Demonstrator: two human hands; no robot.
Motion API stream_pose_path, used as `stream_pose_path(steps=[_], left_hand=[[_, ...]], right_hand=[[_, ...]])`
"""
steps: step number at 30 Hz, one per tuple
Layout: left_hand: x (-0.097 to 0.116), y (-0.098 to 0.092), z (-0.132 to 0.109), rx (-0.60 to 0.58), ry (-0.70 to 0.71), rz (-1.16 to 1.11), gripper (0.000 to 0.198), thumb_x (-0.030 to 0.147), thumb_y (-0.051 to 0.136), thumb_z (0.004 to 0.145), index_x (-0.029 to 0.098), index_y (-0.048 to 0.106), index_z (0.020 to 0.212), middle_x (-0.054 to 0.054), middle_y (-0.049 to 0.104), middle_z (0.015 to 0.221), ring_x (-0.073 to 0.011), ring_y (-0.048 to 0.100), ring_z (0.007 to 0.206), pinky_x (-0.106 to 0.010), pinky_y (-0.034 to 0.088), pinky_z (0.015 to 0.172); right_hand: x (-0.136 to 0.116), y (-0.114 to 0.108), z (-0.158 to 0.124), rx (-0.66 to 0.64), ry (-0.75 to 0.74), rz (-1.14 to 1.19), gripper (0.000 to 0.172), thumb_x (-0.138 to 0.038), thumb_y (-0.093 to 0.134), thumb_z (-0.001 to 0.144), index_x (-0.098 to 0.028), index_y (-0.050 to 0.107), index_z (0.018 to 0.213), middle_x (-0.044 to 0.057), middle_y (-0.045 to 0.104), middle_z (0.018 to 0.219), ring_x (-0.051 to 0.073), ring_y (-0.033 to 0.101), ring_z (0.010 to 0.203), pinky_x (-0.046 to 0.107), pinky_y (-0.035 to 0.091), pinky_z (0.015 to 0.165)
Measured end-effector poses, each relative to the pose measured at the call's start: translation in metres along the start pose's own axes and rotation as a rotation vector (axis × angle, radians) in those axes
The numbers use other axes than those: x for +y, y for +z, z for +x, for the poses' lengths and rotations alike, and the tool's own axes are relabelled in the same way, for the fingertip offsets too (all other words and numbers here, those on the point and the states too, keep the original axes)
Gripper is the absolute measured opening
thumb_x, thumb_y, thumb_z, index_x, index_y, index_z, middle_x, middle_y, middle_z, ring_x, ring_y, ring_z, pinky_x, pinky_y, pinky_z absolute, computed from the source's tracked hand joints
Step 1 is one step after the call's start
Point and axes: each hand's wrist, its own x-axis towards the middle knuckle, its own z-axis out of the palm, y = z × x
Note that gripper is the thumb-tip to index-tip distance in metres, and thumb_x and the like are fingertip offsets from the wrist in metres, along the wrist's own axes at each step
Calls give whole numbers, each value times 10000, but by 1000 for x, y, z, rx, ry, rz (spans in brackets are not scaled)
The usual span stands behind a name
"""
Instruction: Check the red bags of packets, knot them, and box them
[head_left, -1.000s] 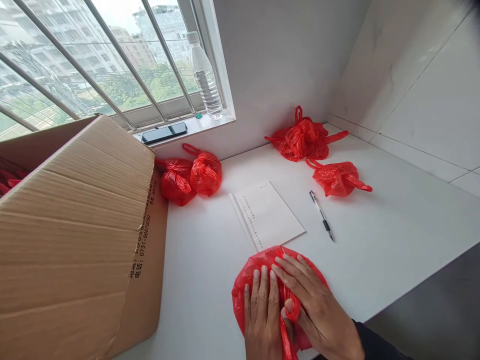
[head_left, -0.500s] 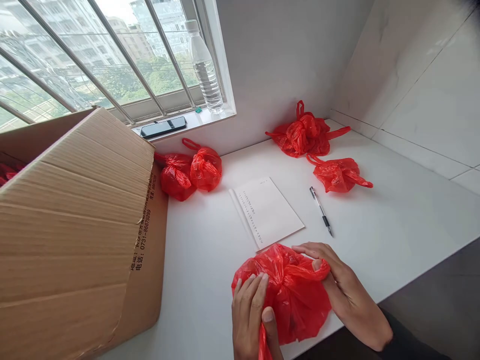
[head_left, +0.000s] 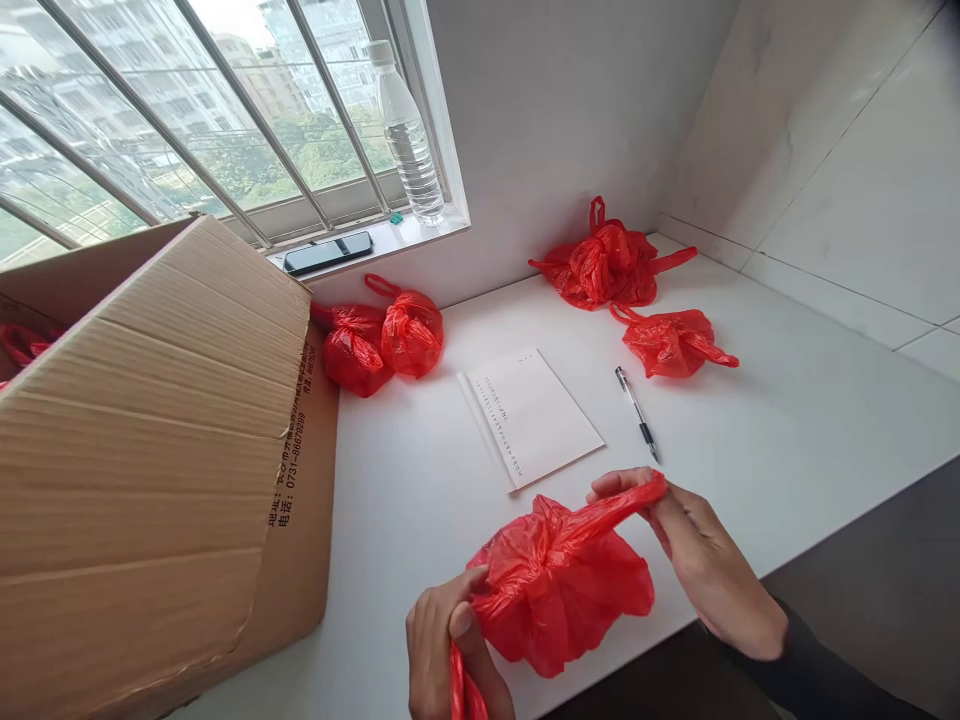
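Note:
A red plastic bag, knotted in the middle, sits at the front edge of the white table. My left hand is closed around one of its handles at the left, with the loose end hanging below the fingers. On the other side my right hand grips the opposite handle, which is stretched up and to the right. What the bag contains is hidden. Just beyond it lies an open notebook with handwriting, and a black-and-clear pen rests to the notebook's right.
A large cardboard box stands open at left, red bags inside. Tied red bags sit near the wall: a pair beside the box, others at back right. A water bottle and phone occupy the windowsill.
Both hands have moved apart, the left toward the left and the right slightly up. The bag's handles are now pulled taut from the knot, where before the hands rested against the bag.

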Motion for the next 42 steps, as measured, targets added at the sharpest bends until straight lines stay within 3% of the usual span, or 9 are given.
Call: stream_pose_path(steps=[6, 10, 16, 21, 27, 29, 32, 36, 42], left_hand=[[-2, 25, -9, -190, 203, 41, 459, 321, 316, 1081, 244, 494, 1497, -88, 548, 1505, -263, 448, 1437, -466, 374, 1178], [-12, 37, -19, -321, 221, 146, 544, 210, 398, 1055, 237, 314, 1592, -73, 524, 1542, -238, 374, 1496, -481, 320, 1222], [-13, 6, -8, -371, 77, 99, 496, 240, 481, 1025, 300, 435, 1516, -63, 549, 1479, -261, 412, 1457, -546, 383, 1193], [-6, -5, 6, -462, 137, 102, 464, 219, 478, 1025, 316, 497, 1479, -55, 544, 1481, -252, 454, 1418, -514, 407, 1181], [20, -25, 16, -95, -39, -202, 388, 310, 316, 1087, 302, 682, 1215, -13, 730, 1175, -216, 602, 1263, -394, 456, 1097], [27, -27, 19, -116, -47, -250, 434, 414, 280, 1085, 311, 677, 1228, -20, 722, 1218, -238, 585, 1283, -413, 458, 1089], [28, -20, 23, -370, 133, -156, 432, 420, 480, 1028, 290, 532, 1437, -64, 667, 1340, -273, 551, 1309, -474, 409, 1134], [23, -14, 34, -553, 339, -5, 362, 114, 564, 928, 246, 595, 1263, -38, 710, 964, -208, 647, 906, -446, 479, 1013], [35, -19, 69, -441, -31, -214, 102, 252, 490, 1016, 245, 582, 972, 11, 639, 804, -143, 595, 691, -256, 490, 630]], right_hand=[[-1, 25, -13, -273, -354, -259, 427, -419, 369, 1080, -382, 470, 1493, -10, 507, 1549, 210, 420, 1460, 412, 350, 1228], [6, 24, -7, -355, -415, -454, 475, -382, 401, 1073, -349, 397, 1547, 12, 484, 1570, 206, 361, 1498, 455, 286, 1263], [-2, -8, -12, -111, -245, -530, 358, -427, 492, 1028, -377, 518, 1381, 6, 576, 1404, 209, 544, 1309, 392, 518, 1071], [-8, 1, -19, -158, -231, -459, 276, -429, 512, 1019, -331, 562, 1272, 26, 614, 1179, 211, 593, 1131, 354, 526, 947], [-27, 3, -7, -42, -175, -113, 281, -459, 441, 1061, -271, 632, 973, -8, 581, 882, 121, 541, 666, 264, 492, 644], [-37, 1, -5, -52, -164, 19, 305, -469, 436, 1061, -258, 620, 940, -16, 563, 838, 103, 513, 579, 258, 482, 572], [-51, 2, -6, -166, -201, 107, 307, -449, 419, 1068, -254, 631, 963, -9, 584, 811, 120, 585, 599, 277, 536, 621], [-59, -4, -8, -235, -245, -22, 211, -419, 542, 1022, -311, 658, 1162, 32, 693, 1015, 176, 698, 869, 270, 607, 751], [-24, -30, 8, -135, -138, -80, 409, -472, 645, 944, -354, 610, 1334, 70, 669, 1288, 258, 691, 1098, 356, 634, 893]])
